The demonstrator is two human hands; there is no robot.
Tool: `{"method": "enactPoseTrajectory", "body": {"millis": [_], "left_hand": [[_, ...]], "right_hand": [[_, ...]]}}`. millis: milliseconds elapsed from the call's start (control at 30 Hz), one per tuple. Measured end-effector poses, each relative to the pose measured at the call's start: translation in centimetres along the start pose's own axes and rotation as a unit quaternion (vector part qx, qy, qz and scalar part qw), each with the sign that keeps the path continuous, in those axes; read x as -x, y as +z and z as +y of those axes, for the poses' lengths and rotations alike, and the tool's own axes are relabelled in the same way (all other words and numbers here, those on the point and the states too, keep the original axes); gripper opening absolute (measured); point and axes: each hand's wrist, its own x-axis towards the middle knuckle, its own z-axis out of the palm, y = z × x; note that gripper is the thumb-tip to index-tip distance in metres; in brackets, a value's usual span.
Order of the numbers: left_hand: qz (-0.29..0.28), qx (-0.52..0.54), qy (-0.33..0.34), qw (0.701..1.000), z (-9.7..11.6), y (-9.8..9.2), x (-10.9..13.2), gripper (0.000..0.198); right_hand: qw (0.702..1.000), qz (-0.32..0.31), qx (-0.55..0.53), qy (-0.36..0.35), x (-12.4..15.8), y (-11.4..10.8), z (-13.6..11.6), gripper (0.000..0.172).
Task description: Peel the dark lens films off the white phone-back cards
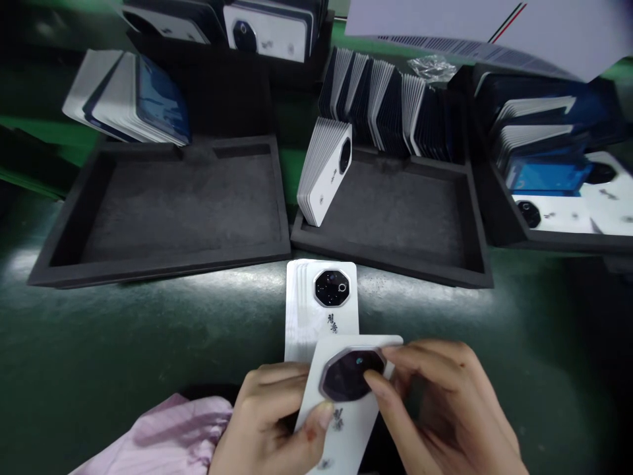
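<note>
My hands hold a white phone back panel point(341, 409) low in the middle of the view. It has a dark octagonal camera window point(352, 374) and black printed characters. My left hand point(264, 415) grips its lower left edge, with the thumb lying on its face. My right hand point(445, 409) pinches its upper right part, with fingertips on or just over the camera window. Just beyond the held panel, a small stack of similar white panels point(321, 307) lies flat on the green mat, its lower end hidden under the held panel.
Two black foam trays point(163, 264) point(390, 254) stand side by side beyond my hands. A leaning stack of white panels point(326, 171) rests at the second tray's left end, and rows of panels point(386, 99) stand behind it. More panels fill a tray point(548, 165) at right. A white sheet point(479, 26) hangs at top right; a pink sleeve point(158, 435) shows at lower left.
</note>
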Motion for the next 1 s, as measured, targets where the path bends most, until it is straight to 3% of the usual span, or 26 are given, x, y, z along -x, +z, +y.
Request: {"method": "enactPoseTrajectory", "body": {"millis": [333, 533, 733, 867, 1000], "left_hand": [[0.014, -0.027, 0.016, 0.999, 0.01, 0.24, -0.02, 0.049], [0.035, -0.082, 0.065, 0.994, -0.45, 0.61, 0.58, 0.046], [0.037, -0.117, 0.108, 0.987, -0.57, 0.52, 0.22, 0.039], [0.037, -0.12, 0.095, 0.988, -0.5, 0.36, 0.12, 0.044], [0.023, -0.091, 0.066, 0.993, -0.38, 0.34, 0.17, 0.047]], "right_hand": [[0.998, 0.001, -0.029, 0.049, -0.25, 0.07, -0.52, 0.016], [0.994, 0.006, -0.042, 0.097, -0.08, 0.05, -0.66, 0.013], [0.995, -0.006, -0.049, 0.092, -0.24, -0.11, -0.72, 0.013], [0.995, -0.05, -0.063, 0.061, -0.3, -0.09, -0.74, 0.016], [0.999, -0.018, -0.027, 0.03, -0.08, 0.04, -0.52, 0.015]]}}
